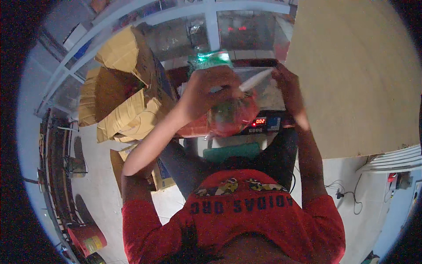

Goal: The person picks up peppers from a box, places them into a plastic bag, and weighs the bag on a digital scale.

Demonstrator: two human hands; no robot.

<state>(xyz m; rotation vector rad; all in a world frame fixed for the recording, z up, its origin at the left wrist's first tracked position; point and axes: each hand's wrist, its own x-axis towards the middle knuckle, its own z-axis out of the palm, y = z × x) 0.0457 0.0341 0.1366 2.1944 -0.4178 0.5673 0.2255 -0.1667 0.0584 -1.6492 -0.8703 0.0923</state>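
My left hand [211, 90] is raised over a red plastic package [228, 112] with clear wrapping, its fingers closed on a thin white strip [255, 81], perhaps plastic. My right hand [286, 86] pinches the strip's other end, above the steel plate of a digital scale [268, 99] with a lit red display. A shiny green plastic pack [206, 59] lies behind my left hand. The left hand and arm hide part of the red package.
An open cardboard box [123, 101] stands at left, with more cardboard [158, 176] below. A large beige board [356, 79] fills the right. Behind are glazed frames [213, 22]. A green object [231, 152] is between my legs; cables [347, 193] lie on the floor.
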